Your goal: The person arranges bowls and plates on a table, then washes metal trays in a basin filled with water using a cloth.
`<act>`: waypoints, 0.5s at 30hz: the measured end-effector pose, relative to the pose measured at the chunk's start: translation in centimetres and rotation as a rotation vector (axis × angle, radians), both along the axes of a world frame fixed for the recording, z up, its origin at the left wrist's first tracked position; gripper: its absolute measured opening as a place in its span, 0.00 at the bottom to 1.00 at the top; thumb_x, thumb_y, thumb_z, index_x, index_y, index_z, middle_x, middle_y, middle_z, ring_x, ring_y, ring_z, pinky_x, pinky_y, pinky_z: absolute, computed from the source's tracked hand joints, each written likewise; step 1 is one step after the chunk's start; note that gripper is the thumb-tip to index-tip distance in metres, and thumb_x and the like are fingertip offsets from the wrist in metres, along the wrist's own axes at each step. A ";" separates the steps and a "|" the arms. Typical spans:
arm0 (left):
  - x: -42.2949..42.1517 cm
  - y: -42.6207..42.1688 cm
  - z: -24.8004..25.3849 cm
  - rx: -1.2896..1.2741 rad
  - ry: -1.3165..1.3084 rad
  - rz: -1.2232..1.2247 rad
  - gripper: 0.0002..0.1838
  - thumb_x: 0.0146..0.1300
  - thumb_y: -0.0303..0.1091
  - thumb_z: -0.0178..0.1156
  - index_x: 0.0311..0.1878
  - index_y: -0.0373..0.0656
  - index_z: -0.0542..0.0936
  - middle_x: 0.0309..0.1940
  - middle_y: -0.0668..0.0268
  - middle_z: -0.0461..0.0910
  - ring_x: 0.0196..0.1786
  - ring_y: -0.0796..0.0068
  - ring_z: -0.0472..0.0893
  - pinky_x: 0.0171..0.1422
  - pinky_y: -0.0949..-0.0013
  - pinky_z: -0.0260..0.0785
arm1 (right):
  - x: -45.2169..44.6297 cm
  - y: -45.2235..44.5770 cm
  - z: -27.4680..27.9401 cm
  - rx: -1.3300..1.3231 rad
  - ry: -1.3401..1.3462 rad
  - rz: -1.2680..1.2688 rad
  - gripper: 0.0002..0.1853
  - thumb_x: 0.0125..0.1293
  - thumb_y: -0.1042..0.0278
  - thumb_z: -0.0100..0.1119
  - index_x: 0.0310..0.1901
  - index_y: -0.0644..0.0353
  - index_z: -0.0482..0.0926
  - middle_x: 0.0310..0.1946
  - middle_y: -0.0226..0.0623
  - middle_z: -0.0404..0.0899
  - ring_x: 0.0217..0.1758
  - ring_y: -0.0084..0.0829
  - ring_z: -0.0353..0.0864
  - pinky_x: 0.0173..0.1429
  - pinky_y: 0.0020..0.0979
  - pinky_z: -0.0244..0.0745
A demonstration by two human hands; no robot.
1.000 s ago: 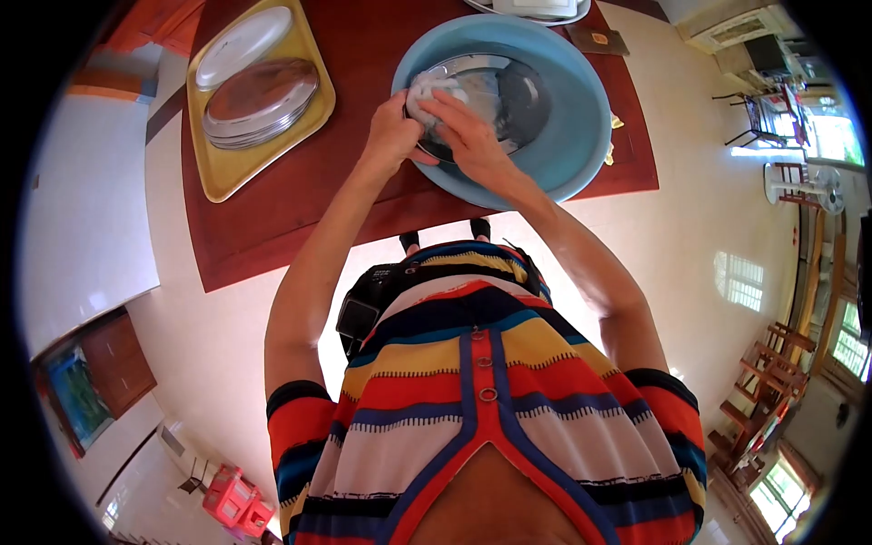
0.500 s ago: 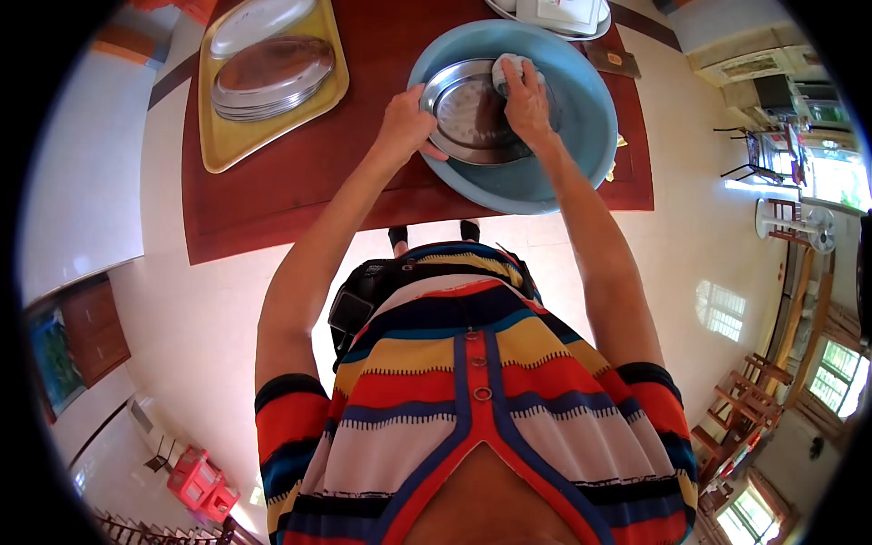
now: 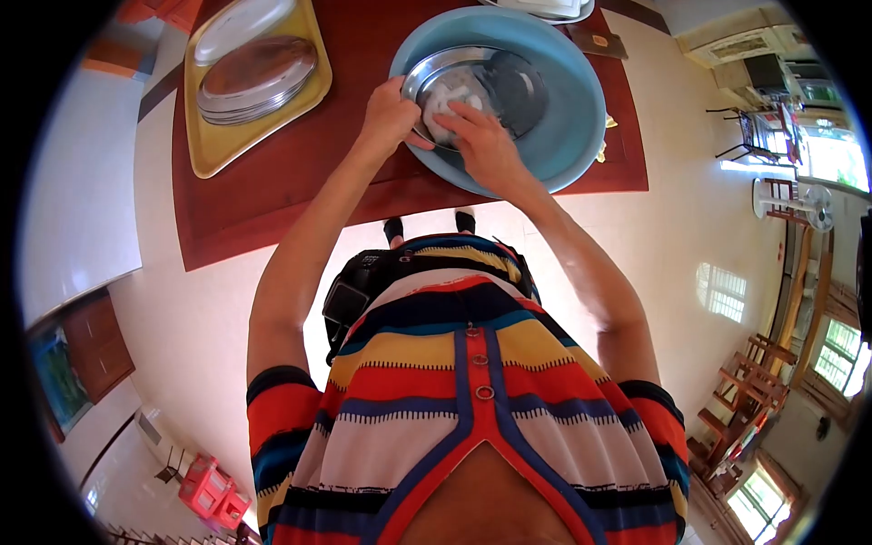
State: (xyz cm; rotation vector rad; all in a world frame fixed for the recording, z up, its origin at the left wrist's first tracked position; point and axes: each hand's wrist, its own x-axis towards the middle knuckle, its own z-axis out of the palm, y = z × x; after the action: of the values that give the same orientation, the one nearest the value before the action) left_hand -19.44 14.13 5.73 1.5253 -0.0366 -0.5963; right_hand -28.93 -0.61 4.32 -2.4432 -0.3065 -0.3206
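My left hand (image 3: 392,116) is closed on the left rim of a shiny oval metal plate (image 3: 520,91), thumb and fingers on either side of the edge. The plate lies tilted inside a large light-blue basin (image 3: 581,127). With its fingers bent, my right hand (image 3: 489,150) presses a pale, crumpled cloth (image 3: 452,89) against the left part of the plate's inner face. Part of the cloth is hidden under the fingers.
On the dark red table (image 3: 300,195), a yellow tray (image 3: 207,154) at the left bears a stack of oval metal plates (image 3: 259,77) and a separate pale oval dish (image 3: 243,32). Behind the basin stand white dishes (image 3: 554,7), with a brown flat object (image 3: 599,43) beside them.
My right hand and the cloth have slid from the plate's far right rim to its left part, nearer my left hand. My left hand keeps its hold on the rim.
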 end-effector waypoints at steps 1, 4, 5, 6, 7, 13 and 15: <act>0.0 -0.1 0.0 0.001 0.000 -0.008 0.27 0.44 0.16 0.44 0.54 0.30 0.69 0.44 0.48 0.72 0.35 0.53 0.80 0.25 0.59 0.80 | -0.7 -0.8 0.3 -0.076 0.094 -0.039 0.21 0.53 0.76 0.54 0.50 0.45 0.75 0.52 0.33 0.71 0.49 0.44 0.71 0.50 0.44 0.64; -0.2 -0.6 -0.1 0.102 -0.069 0.069 0.37 0.44 0.14 0.45 0.64 0.38 0.61 0.48 0.53 0.71 0.37 0.56 0.80 0.27 0.58 0.81 | -1.3 -3.9 -0.4 -0.344 0.059 -0.112 0.20 0.55 0.72 0.54 0.50 0.40 0.75 0.52 0.27 0.71 0.47 0.45 0.71 0.50 0.45 0.63; 0.0 -0.5 0.0 0.102 -0.067 0.025 0.40 0.43 0.13 0.45 0.66 0.40 0.57 0.50 0.52 0.70 0.37 0.55 0.80 0.27 0.58 0.81 | -1.2 -5.0 -1.0 -0.342 0.059 -0.120 0.20 0.55 0.72 0.54 0.50 0.40 0.75 0.52 0.27 0.71 0.47 0.45 0.71 0.50 0.45 0.63; 0.1 -0.5 0.2 0.103 -0.065 -0.018 0.42 0.43 0.13 0.44 0.68 0.43 0.54 0.53 0.52 0.69 0.38 0.54 0.80 0.27 0.58 0.81 | -0.9 -6.1 -1.8 -0.384 0.102 -0.151 0.20 0.55 0.70 0.54 0.51 0.39 0.73 0.53 0.28 0.70 0.46 0.46 0.71 0.48 0.46 0.65; 0.1 -0.6 0.6 0.104 -0.068 -0.022 0.42 0.43 0.13 0.44 0.68 0.43 0.54 0.53 0.52 0.69 0.38 0.54 0.80 0.27 0.58 0.81 | -0.5 -7.1 -2.4 -0.428 0.143 -0.179 0.21 0.56 0.68 0.54 0.53 0.39 0.72 0.53 0.29 0.70 0.46 0.47 0.71 0.47 0.47 0.66; 0.2 -0.4 1.4 0.157 0.015 -0.033 0.44 0.42 0.11 0.45 0.69 0.42 0.54 0.54 0.52 0.69 0.39 0.55 0.80 0.29 0.58 0.81 | 3.3 -10.2 -6.5 -0.509 0.188 -0.308 0.25 0.56 0.71 0.50 0.57 0.43 0.66 0.51 0.37 0.69 0.50 0.48 0.69 0.41 0.48 0.69; 0.3 -0.2 2.0 0.087 0.085 -0.071 0.44 0.42 0.11 0.45 0.69 0.42 0.53 0.53 0.51 0.69 0.38 0.55 0.80 0.30 0.56 0.81 | 5.3 -10.1 -7.8 -0.474 0.120 -0.359 0.25 0.54 0.72 0.50 0.56 0.46 0.67 0.50 0.38 0.69 0.51 0.48 0.68 0.42 0.49 0.68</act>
State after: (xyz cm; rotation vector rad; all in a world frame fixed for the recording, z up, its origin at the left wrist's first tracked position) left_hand -19.15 13.95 7.78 1.5868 0.0001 -0.7273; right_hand -23.62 -10.67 -3.45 -2.9733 0.1312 -0.2744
